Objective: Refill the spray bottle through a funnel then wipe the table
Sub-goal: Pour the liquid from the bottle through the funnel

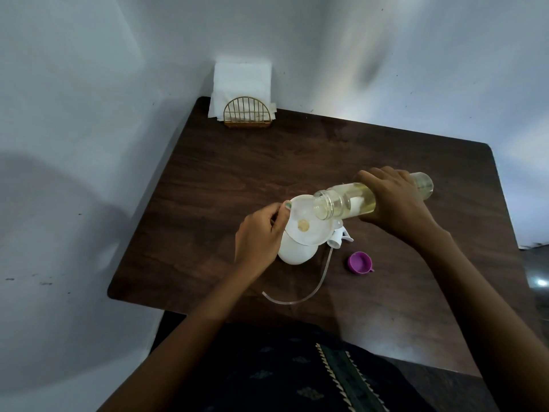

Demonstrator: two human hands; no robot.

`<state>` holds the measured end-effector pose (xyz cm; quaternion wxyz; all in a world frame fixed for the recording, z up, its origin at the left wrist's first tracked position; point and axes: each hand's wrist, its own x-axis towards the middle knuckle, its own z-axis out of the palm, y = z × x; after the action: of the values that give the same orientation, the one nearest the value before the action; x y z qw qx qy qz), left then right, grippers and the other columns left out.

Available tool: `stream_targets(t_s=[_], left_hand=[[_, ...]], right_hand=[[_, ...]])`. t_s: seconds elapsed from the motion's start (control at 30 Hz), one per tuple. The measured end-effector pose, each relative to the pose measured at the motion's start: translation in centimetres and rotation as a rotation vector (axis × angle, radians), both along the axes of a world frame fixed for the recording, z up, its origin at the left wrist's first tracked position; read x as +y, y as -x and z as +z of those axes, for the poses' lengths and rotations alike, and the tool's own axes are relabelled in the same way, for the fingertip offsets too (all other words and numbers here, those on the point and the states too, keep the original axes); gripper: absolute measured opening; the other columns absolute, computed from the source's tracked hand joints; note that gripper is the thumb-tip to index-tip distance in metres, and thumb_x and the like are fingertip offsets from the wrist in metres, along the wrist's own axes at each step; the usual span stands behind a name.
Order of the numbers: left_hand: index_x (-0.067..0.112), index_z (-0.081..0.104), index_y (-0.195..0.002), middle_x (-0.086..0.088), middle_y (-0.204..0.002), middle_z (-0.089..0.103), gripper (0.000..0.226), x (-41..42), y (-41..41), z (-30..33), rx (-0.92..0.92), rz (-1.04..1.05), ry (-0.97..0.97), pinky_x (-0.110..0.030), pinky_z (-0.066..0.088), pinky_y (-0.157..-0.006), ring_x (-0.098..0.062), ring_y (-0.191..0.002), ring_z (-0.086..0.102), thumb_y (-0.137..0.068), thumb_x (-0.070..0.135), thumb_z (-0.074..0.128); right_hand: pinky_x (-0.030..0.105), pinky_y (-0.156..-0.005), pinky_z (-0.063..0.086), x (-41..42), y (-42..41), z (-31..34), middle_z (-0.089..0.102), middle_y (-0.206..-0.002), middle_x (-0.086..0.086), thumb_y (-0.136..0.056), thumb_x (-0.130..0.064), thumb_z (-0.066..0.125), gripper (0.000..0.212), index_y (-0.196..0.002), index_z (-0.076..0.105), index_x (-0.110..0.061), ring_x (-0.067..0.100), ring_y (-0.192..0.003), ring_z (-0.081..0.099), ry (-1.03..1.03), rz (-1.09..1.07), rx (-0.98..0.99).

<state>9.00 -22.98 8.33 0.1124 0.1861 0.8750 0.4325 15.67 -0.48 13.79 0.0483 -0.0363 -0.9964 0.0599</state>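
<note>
A white spray bottle (292, 253) stands near the middle of the dark wooden table (237, 173), with a translucent funnel (306, 226) sitting in its neck. My left hand (261, 233) pinches the funnel's left rim. My right hand (392, 200) grips a clear refill bottle (344, 203) of yellowish liquid, tipped almost level with its open mouth over the funnel's right side. A little liquid shows at the funnel's throat. The white spray head (340, 234) lies just right of the spray bottle, its clear dip tube (300, 295) curling toward me.
A purple cap (360, 263) lies on the table right of the spray head. A gold wire holder with white napkins (243, 96) stands at the far left corner against the wall. White walls close the left and far sides.
</note>
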Motion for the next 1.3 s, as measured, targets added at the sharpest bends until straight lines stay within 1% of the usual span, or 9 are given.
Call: stream_targets(t_s=[0.17, 0.27, 0.43, 0.53, 0.63, 0.77, 0.93, 1.13, 1.3], left_hand=[[0.018, 0.057, -0.071, -0.001, -0.058, 0.057, 0.042, 0.1, -0.08, 0.06, -0.011, 0.004, -0.005, -0.031, 0.039, -0.054, -0.018, -0.064, 0.063, -0.1, 0.042, 0.039], [0.02, 0.055, -0.068, -0.002, -0.056, 0.056, 0.042, 0.0, -0.07, -0.02, -0.011, -0.002, -0.015, -0.033, 0.04, -0.053, -0.019, -0.064, 0.064, -0.1, 0.043, 0.039], [0.024, 0.054, -0.069, 0.003, -0.056, 0.053, 0.038, 0.07, -0.06, 0.06, -0.009, 0.002, 0.001, -0.025, 0.034, -0.051, -0.016, -0.063, 0.062, -0.1, 0.042, 0.04], [0.027, 0.05, -0.064, 0.005, -0.054, 0.051, 0.04, 0.08, -0.08, 0.0, -0.011, 0.009, -0.004, -0.024, 0.033, -0.05, -0.016, -0.062, 0.061, -0.1, 0.041, 0.041], [0.024, 0.053, -0.066, 0.002, -0.056, 0.054, 0.04, 0.04, -0.1, -0.09, -0.013, 0.008, -0.006, -0.026, 0.035, -0.051, -0.017, -0.065, 0.063, -0.1, 0.042, 0.041], [0.027, 0.05, -0.064, 0.003, -0.056, 0.053, 0.039, 0.07, -0.05, -0.03, -0.011, 0.003, -0.008, -0.025, 0.034, -0.05, -0.017, -0.065, 0.063, -0.099, 0.042, 0.041], [0.016, 0.059, -0.072, -0.001, -0.059, 0.057, 0.042, 0.09, 0.02, -0.35, -0.017, 0.008, -0.011, -0.03, 0.038, -0.053, -0.018, -0.064, 0.062, -0.099, 0.042, 0.041], [0.019, 0.058, -0.072, 0.001, -0.059, 0.056, 0.039, 0.05, -0.02, -0.16, -0.013, 0.002, -0.005, -0.025, 0.034, -0.051, -0.017, -0.064, 0.062, -0.099, 0.041, 0.041], [0.017, 0.06, -0.073, -0.001, -0.059, 0.056, 0.04, 0.07, 0.01, -0.17, -0.017, 0.005, -0.011, -0.026, 0.035, -0.052, -0.019, -0.065, 0.063, -0.099, 0.04, 0.041]], right_hand=[[0.041, -0.082, 0.036, 0.09, 0.02, -0.06, 0.064, -0.096, 0.008, -0.061, -0.029, 0.08, 0.049, -0.102, 0.059, -0.013, 0.031, -0.089, 0.055, -0.003, -0.002, 0.0], [0.042, -0.082, 0.037, 0.1, 0.04, -0.03, 0.064, -0.095, 0.008, -0.06, -0.031, 0.08, 0.049, -0.101, 0.059, -0.012, 0.031, -0.088, 0.056, -0.001, 0.0, 0.006], [0.044, -0.082, 0.038, 0.1, 0.04, -0.09, 0.064, -0.094, 0.009, -0.059, -0.025, 0.083, 0.051, -0.101, 0.059, -0.011, 0.033, -0.088, 0.056, -0.011, 0.004, 0.007], [0.044, -0.082, 0.039, 0.14, 0.07, -0.15, 0.064, -0.095, 0.009, -0.058, -0.024, 0.083, 0.052, -0.102, 0.059, -0.011, 0.032, -0.088, 0.056, -0.018, 0.008, 0.012], [0.043, -0.083, 0.038, 0.22, 0.1, -0.15, 0.064, -0.096, 0.009, -0.058, -0.024, 0.084, 0.053, -0.103, 0.059, -0.012, 0.032, -0.089, 0.056, -0.02, 0.007, 0.015], [0.043, -0.082, 0.039, 0.27, 0.14, -0.14, 0.064, -0.095, 0.009, -0.057, -0.023, 0.084, 0.053, -0.102, 0.059, -0.012, 0.031, -0.088, 0.056, -0.028, 0.008, 0.017], [0.044, -0.082, 0.039, 0.45, 0.29, -0.21, 0.064, -0.096, 0.009, -0.057, -0.023, 0.084, 0.054, -0.103, 0.059, -0.012, 0.032, -0.088, 0.056, -0.04, 0.009, 0.016], [0.044, -0.081, 0.039, 0.46, 0.36, -0.15, 0.064, -0.095, 0.009, -0.058, -0.023, 0.083, 0.052, -0.103, 0.059, -0.011, 0.032, -0.087, 0.056, -0.043, 0.014, 0.026], [0.045, -0.081, 0.039, 0.4, 0.41, -0.11, 0.064, -0.095, 0.01, -0.057, -0.022, 0.084, 0.053, -0.104, 0.06, -0.01, 0.033, -0.088, 0.056, -0.044, 0.02, 0.031]])
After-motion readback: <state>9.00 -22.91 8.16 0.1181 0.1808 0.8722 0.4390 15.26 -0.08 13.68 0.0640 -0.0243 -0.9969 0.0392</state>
